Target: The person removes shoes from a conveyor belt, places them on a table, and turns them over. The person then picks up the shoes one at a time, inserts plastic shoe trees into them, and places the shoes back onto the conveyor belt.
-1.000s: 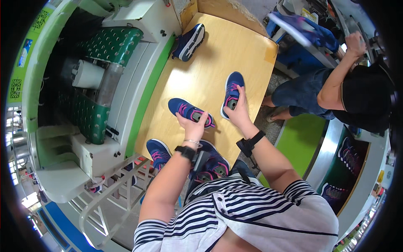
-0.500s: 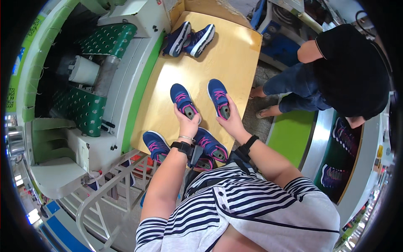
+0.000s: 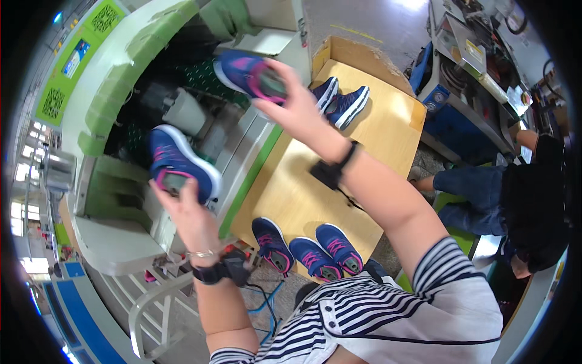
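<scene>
My left hand (image 3: 193, 219) grips a navy sneaker (image 3: 171, 145) with pink laces and a white sole by its heel end. It hangs in front of the machine's opening. A matching sneaker (image 3: 237, 73), blurred by motion, is in my right hand (image 3: 298, 115), higher up and also before the machine (image 3: 95, 197). A grey-green last or insert shows inside each shoe's collar. Three more sneakers of this kind (image 3: 308, 256) sit at the near edge of the wooden table (image 3: 309, 188). Two navy shoes (image 3: 353, 108) with white soles lie on their sides toward the table's far end.
Inside the machine are a perforated green belt (image 3: 200, 73) and a white roller-like part (image 3: 185, 112). Cardboard (image 3: 357, 57) borders the table's far end. A white metal rack (image 3: 154, 315) stands at lower left. Another person (image 3: 509, 200) stands at the right beside a blue machine (image 3: 451, 124).
Both hands have lifted the two sneakers off the table and carried them left, up to the machine's opening. The view has turned toward the left as well.
</scene>
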A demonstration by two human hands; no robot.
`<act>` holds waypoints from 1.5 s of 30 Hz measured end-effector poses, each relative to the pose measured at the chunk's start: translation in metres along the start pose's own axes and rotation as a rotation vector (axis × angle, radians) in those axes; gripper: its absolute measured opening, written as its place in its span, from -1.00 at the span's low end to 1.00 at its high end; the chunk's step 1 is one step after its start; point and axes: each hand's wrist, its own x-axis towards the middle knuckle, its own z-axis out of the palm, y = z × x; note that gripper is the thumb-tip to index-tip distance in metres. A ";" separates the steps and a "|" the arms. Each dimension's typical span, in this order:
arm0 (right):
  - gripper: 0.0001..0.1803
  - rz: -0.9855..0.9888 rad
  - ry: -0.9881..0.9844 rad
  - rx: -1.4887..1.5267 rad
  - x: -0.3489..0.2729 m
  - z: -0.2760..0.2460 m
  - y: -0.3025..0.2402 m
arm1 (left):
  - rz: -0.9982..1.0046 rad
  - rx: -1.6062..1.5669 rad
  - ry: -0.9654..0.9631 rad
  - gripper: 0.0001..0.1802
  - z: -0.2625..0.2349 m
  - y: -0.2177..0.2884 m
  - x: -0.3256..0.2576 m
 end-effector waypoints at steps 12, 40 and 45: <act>-0.32 0.047 0.021 -0.761 -0.002 0.028 0.154 | 0.000 -0.014 0.142 -0.28 0.050 -0.013 0.002; -0.59 0.709 -0.773 -0.324 -0.126 -0.109 0.135 | -0.221 -0.627 -0.864 0.00 0.226 0.076 -0.098; -0.45 -0.016 -0.363 -0.769 -0.034 -0.054 0.179 | -0.060 -0.423 -0.920 -0.14 0.163 0.044 -0.126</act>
